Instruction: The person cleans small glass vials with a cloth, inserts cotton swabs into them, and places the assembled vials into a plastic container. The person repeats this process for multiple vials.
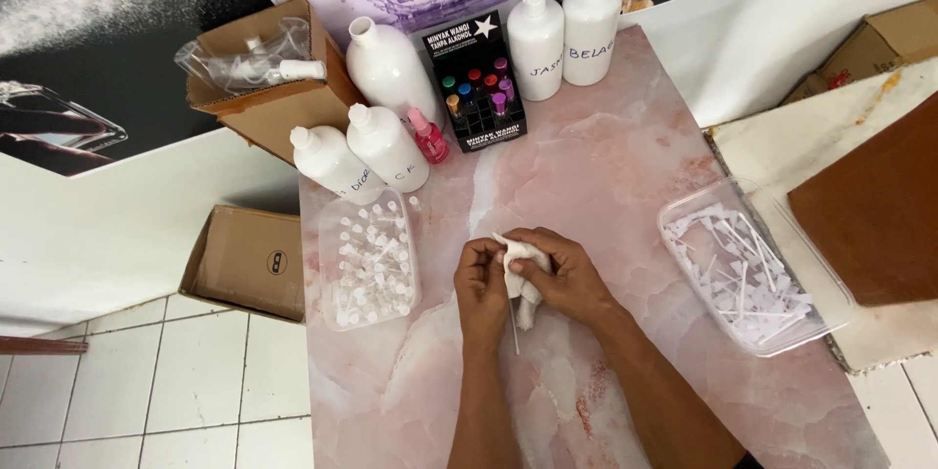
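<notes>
— What do you have in the grips right now?

— Both are clenched. My right hand is wrapped around a crumpled white cloth, and my left hand pinches a thin white plastic tube at its top, right against the cloth. The tube hangs down from my fingers, its lower end over the pink marbled tabletop.

— Where is that on the tabletop?

— About the middle, closer to me. Just left of my left hand sits a clear plastic tray of small capped vials. Well off to my right, a second clear plastic tray holds loose white tubes and pump parts.

— And at the far edge?

— White plastic bottles: two tall ones by the wall, three more to the left. Between them stand a black display box of small coloured bottles and a small pink spray bottle.
</notes>
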